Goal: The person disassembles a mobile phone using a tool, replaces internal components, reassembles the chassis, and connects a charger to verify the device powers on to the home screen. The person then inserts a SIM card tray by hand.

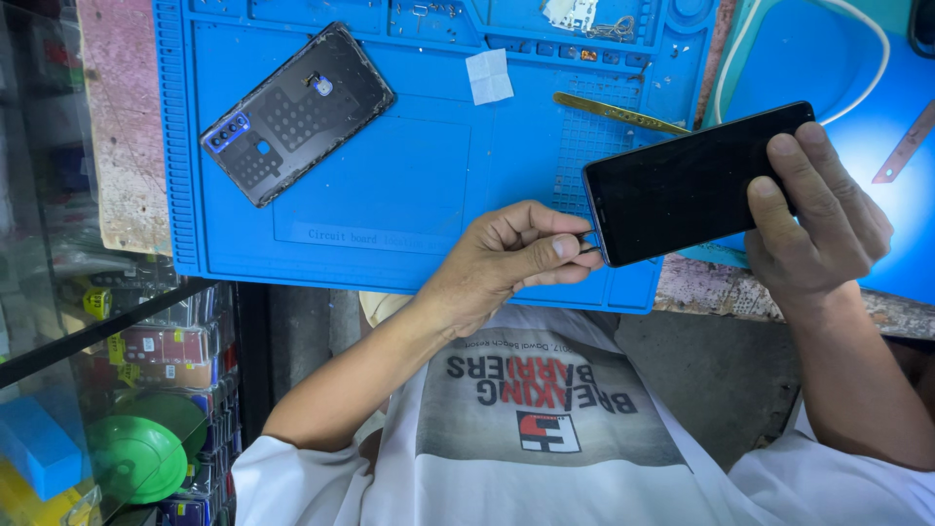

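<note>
A black smartphone with a dark screen is held above the near edge of a blue repair mat. My right hand grips its far end, thumb and fingers on the screen edge. My left hand pinches a small thin metal tool against the phone's near corner. A removed phone back cover, inner side up, lies on the mat at upper left.
A small white paper square and a brass-coloured flat pry tool lie on the mat. A white cable curves at upper right. A glass cabinet with packaged items and a green round object stands at left.
</note>
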